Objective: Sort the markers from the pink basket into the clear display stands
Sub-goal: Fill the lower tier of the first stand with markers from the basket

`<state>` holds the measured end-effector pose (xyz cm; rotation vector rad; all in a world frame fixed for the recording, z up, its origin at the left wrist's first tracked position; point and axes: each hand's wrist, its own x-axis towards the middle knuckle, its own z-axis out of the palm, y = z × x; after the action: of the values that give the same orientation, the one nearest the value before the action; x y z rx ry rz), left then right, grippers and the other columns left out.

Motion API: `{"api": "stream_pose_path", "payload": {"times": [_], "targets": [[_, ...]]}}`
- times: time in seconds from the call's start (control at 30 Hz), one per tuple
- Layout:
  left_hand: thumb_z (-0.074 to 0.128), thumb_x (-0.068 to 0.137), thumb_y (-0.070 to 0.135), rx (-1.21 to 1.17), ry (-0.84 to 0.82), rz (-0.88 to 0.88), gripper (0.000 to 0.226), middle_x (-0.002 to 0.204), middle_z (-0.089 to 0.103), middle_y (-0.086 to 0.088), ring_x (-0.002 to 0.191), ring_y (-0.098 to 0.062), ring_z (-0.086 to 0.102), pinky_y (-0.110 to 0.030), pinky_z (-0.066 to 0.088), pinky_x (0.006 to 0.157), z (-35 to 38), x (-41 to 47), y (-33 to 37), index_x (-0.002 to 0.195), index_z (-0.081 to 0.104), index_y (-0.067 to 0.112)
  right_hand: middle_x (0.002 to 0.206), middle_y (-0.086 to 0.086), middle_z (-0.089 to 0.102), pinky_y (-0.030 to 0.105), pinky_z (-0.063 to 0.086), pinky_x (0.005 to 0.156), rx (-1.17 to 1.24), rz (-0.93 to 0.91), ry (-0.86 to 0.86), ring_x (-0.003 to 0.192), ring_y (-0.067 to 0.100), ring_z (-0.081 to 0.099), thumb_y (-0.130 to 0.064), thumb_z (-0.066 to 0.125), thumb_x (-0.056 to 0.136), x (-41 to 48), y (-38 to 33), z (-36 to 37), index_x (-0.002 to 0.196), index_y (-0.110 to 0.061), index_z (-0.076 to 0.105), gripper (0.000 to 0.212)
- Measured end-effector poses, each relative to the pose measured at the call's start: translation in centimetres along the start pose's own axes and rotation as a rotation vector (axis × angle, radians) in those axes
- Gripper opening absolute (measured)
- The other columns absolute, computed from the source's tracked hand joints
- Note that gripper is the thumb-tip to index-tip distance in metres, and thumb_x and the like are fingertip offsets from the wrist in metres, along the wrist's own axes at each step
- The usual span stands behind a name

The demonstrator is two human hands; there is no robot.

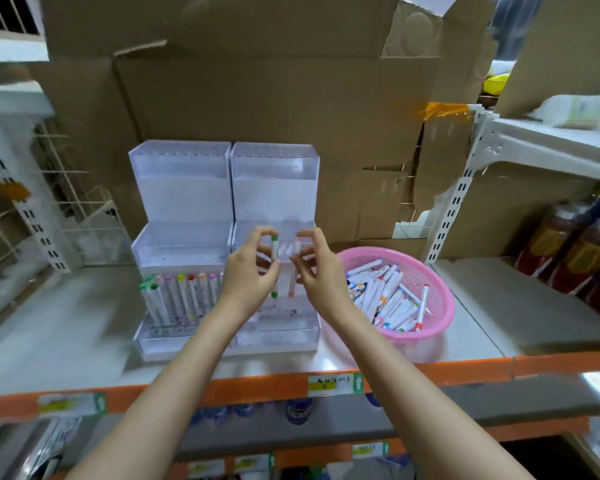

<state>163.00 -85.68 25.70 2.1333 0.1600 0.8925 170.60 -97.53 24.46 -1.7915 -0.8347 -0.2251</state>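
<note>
Pale marker: the pale white marker (pixel 293 271) pinched by the right hand (pixel 317 268) is smeared; its cap colour cannot be told.
Green marker: fingers of the left hand (pixel 248 271) cover the middle of the white marker with green caps (pixel 274 249).
Right stand: both hands hide the lower tiers of the right clear plastic display stand (pixel 274 188).
Marker row: in the left clear plastic display stand (pixel 181 188), the right end of the row is behind the left hand.
Shelf label: the writing on the white-and-yellow paper label (pixel 333 383), at the shelf's orange front edge, is unreadable.
Brown bottles: the brown plastic bottles (pixel 568 258) past the shelf's right end are blurred and cut off by the picture's edge.
</note>
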Motion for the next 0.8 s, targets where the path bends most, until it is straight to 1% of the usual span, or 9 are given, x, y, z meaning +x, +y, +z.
{"api": "stream_pose_path", "payload": {"times": [0.07, 0.2, 0.3, 0.37, 0.47, 0.5, 0.63, 0.7, 0.8], "targets": [[0.068, 0.082, 0.004, 0.019, 0.030, -0.010, 0.037, 0.078, 0.058, 0.010, 0.065, -0.002, 0.063, -0.011, 0.048, 0.058, -2.4, -0.4, -1.1, 0.108, 0.051, 0.024, 0.074, -0.013, 0.056, 0.035, 0.052, 0.063, 0.010, -0.004, -0.017, 0.059, 0.014, 0.059, -0.003, 0.058, 0.091, 0.0, -1.2, 2.3, 0.116, -0.013, 0.051, 0.028], [0.069, 0.082, 0.005, 0.052, 0.070, -0.013, 0.034, 0.084, 0.058, 0.011, 0.070, -0.007, 0.063, -0.018, 0.053, 0.066, -7.0, -1.0, -3.5, 0.106, 0.052, 0.023, 0.075, -0.015, 0.055, 0.049, 0.054, 0.063, 0.020, -0.037, -0.028, 0.063, 0.019, 0.063, -0.002, 0.057, 0.091, -0.1, -3.2, 6.7, 0.115, -0.013, 0.051, 0.026], [0.069, 0.082, 0.003, 0.037, 0.116, -0.023, 0.029, 0.084, 0.057, 0.013, 0.073, -0.011, 0.064, -0.020, 0.054, 0.067, -9.7, -1.1, -5.2, 0.100, 0.054, 0.020, 0.076, -0.012, 0.054, 0.051, 0.053, 0.063, 0.015, -0.044, -0.037, 0.066, 0.024, 0.062, -0.004, 0.057, 0.092, 0.0, -4.4, 9.7, 0.114, -0.010, 0.051, 0.024], [0.069, 0.082, 0.004, 0.037, 0.139, -0.036, 0.023, 0.082, 0.058, 0.011, 0.071, -0.011, 0.064, -0.021, 0.054, 0.066, -11.2, -1.1, -6.3, 0.097, 0.056, 0.016, 0.078, -0.006, 0.056, 0.045, 0.053, 0.062, 0.005, -0.043, -0.033, 0.066, 0.019, 0.060, -0.007, 0.058, 0.092, 0.1, -5.1, 11.2, 0.113, -0.010, 0.051, 0.022], [0.071, 0.082, 0.005, 0.014, 0.130, -0.059, 0.022, 0.082, 0.060, 0.007, 0.071, -0.006, 0.063, -0.013, 0.050, 0.064, -12.8, -1.0, -7.6, 0.094, 0.057, 0.016, 0.080, -0.006, 0.057, 0.028, 0.049, 0.059, 0.011, -0.052, -0.021, 0.064, 0.004, 0.057, -0.006, 0.060, 0.091, 0.1, -5.9, 13.0, 0.108, -0.012, 0.051, 0.020], [0.071, 0.081, 0.005, 0.001, 0.124, -0.064, 0.022, 0.083, 0.060, 0.008, 0.072, -0.005, 0.062, -0.011, 0.048, 0.063, -13.2, -1.0, -8.0, 0.093, 0.056, 0.017, 0.082, -0.006, 0.057, 0.025, 0.048, 0.058, 0.017, -0.054, -0.021, 0.066, 0.004, 0.058, -0.005, 0.060, 0.090, 0.1, -6.0, 13.5, 0.106, -0.013, 0.050, 0.020], [0.073, 0.081, 0.007, -0.014, 0.079, -0.065, 0.022, 0.084, 0.060, 0.005, 0.074, -0.011, 0.064, -0.014, 0.049, 0.064, -14.0, -0.9, -9.4, 0.093, 0.056, 0.014, 0.085, -0.002, 0.059, 0.032, 0.052, 0.058, 0.010, -0.049, -0.027, 0.069, 0.016, 0.063, -0.006, 0.061, 0.090, -0.1, -6.3, 15.2, 0.104, -0.016, 0.049, 0.022], [0.073, 0.080, 0.007, -0.028, 0.061, -0.061, 0.022, 0.084, 0.060, 0.004, 0.072, -0.013, 0.064, -0.015, 0.050, 0.063, -14.1, -0.8, -10.0, 0.093, 0.056, 0.013, 0.086, -0.004, 0.058, 0.025, 0.049, 0.056, 0.007, -0.055, -0.019, 0.066, 0.013, 0.060, -0.006, 0.062, 0.089, -0.2, -6.3, 15.7, 0.103, -0.015, 0.049, 0.022], [0.074, 0.079, 0.007, -0.044, 0.047, -0.045, 0.023, 0.083, 0.060, 0.005, 0.070, -0.009, 0.063, -0.016, 0.051, 0.064, -14.2, -0.9, -10.5, 0.092, 0.057, 0.011, 0.088, -0.003, 0.058, 0.012, 0.042, 0.054, -0.004, -0.059, 0.005, 0.067, 0.012, 0.057, -0.007, 0.065, 0.088, -0.4, -6.2, 16.4, 0.102, -0.014, 0.050, 0.022]]}}
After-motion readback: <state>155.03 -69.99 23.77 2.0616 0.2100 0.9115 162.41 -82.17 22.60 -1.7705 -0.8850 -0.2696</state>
